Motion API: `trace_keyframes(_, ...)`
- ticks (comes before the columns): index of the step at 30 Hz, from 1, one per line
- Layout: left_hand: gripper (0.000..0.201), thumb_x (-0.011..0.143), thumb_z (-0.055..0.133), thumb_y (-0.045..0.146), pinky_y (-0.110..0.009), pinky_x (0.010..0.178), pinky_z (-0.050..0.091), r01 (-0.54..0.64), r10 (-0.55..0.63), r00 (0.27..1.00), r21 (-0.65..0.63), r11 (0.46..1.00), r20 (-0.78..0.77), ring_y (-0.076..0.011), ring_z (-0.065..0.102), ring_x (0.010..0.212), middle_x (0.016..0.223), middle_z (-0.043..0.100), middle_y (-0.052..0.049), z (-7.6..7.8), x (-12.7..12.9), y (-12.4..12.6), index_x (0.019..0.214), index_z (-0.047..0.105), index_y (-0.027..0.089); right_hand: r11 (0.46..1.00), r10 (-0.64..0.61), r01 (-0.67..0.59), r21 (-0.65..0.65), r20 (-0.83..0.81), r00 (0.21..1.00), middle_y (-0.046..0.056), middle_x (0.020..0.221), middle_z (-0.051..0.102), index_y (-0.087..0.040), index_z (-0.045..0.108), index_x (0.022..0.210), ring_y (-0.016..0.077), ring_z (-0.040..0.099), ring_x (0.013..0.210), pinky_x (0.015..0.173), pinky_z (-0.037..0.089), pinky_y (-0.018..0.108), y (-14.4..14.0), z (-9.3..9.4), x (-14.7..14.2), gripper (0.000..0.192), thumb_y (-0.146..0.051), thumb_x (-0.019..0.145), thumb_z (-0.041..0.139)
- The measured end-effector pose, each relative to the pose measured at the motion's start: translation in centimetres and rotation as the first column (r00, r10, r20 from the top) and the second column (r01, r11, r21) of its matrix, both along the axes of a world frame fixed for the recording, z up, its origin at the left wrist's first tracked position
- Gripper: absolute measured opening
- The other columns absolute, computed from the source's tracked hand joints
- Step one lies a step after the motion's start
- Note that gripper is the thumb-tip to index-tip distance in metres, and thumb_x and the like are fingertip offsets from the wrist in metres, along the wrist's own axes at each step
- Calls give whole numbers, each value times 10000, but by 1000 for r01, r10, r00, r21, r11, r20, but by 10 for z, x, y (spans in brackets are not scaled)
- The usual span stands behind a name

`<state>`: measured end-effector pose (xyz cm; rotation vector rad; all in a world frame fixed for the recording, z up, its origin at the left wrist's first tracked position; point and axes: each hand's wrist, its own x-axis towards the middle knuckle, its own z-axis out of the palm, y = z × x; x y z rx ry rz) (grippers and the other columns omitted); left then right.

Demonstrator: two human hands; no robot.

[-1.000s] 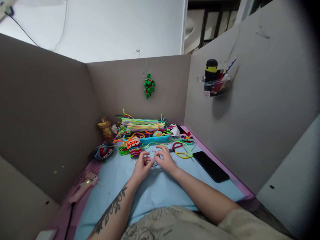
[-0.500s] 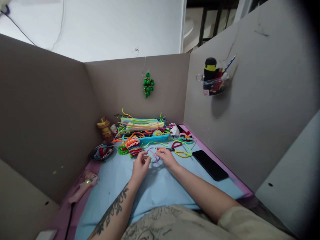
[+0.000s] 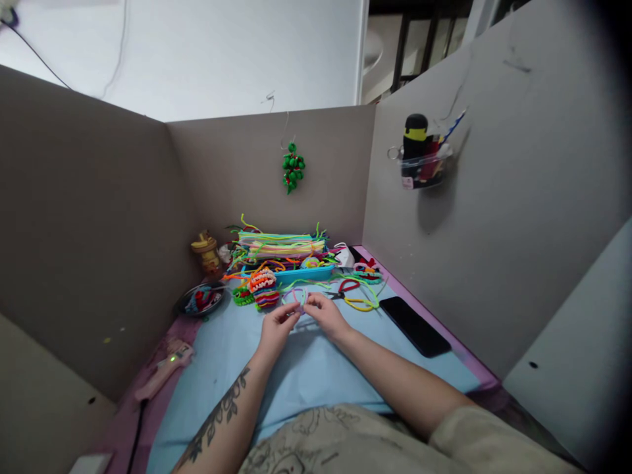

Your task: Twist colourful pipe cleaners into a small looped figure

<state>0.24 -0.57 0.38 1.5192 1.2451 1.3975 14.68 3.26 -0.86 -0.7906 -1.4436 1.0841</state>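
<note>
Glue gun (image 3: 165, 368) at far left on the mat (image 3: 316, 375). Left hand (image 3: 275, 327) and right hand (image 3: 328, 315) meet mid-mat — fingertips of both pinched on a small purple loop (image 3: 297, 299), held just above the mat, near the pipe-cleaner pile (image 3: 279, 253). Phone (image 3: 415, 325) at right.

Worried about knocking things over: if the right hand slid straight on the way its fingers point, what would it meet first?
Probably the left hand, then the red-and-white pipe-cleaner bundle; the right hand points left-forward. Depth unclear.
</note>
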Motion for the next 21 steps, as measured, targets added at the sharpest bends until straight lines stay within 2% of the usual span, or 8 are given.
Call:
trace_keyframes(3,353,638,673,327,-203,455,347,20,-19,999,-25,1000,30,-75,427,472,603,616,-20,1,1,-1,917,686,110,995,62,-67,-69,-75,995,-8,704,575,-172,578,699,129,524,688,705,403,281,-1,2,-2,78,-243,676,599)
trace_keyframes(6,405,625,686,334,-201,454,341,30,-23,994,-60,998,102,-72,422,476,636,633,-28,2,1,-1,958,672,104,991,73,-86,-104,-120,990,-25,642,541,-171,535,671,114,497,627,637,391,253,-3,5,-3,93,-240,658,597)
trace_keyframes(11,469,585,722,335,-183,425,292,53,-24,977,-131,990,214,-50,388,443,591,612,-7,7,3,-2,982,652,94,985,76,-100,-144,-165,983,-40,608,514,-186,490,644,127,508,643,621,375,246,-5,8,-4,118,-240,623,594)
trace_keyframes(14,485,564,737,342,-185,424,304,73,-31,969,-164,984,245,-58,423,445,600,620,-15,10,4,-4,972,649,94,985,62,-85,-148,-154,986,-46,596,500,-186,482,638,122,492,621,604,363,241,-5,7,-4,120,-245,625,586)
trace_keyframes(18,468,545,749,345,-211,499,395,92,-60,972,-133,987,229,-108,532,555,687,648,-47,7,4,-3,935,651,106,987,61,-79,-138,-133,989,-52,582,477,-181,488,658,102,444,564,561,344,224,-4,5,-4,132,-272,638,582)
trace_keyframes(21,425,572,729,350,-203,493,389,52,-48,993,-42,998,111,-90,505,533,684,629,-30,1,3,-2,917,650,115,986,67,-84,-141,-117,991,-58,554,462,-177,490,630,93,421,540,548,325,218,-3,3,-4,125,-262,635,581)
